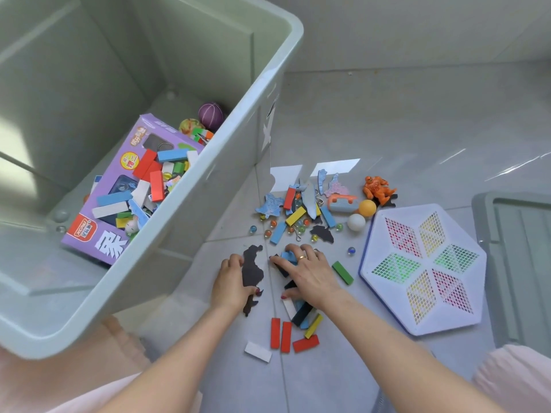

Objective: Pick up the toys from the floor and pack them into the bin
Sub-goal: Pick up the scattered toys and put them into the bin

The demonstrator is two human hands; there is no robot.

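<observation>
Nearest, red blocks (281, 333) lie on the floor (417, 138) below both hands. The left hand (231, 283) pinches a black puzzle piece (252, 274); the right hand (307, 272) curls over blue and black blocks (286, 259). Beyond, marbles (351, 250) scatter toward open tile. The bin (277, 70), far left, holds a purple box (119, 210).

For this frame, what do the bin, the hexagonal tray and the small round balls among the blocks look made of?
The bin: smooth pale-green plastic, seemingly moulded, soft sheen on its walls. The hexagonal tray: thin white plastic with perforated mesh panels. The small balls: probably glass marbles, since they look translucent and glint.
</observation>
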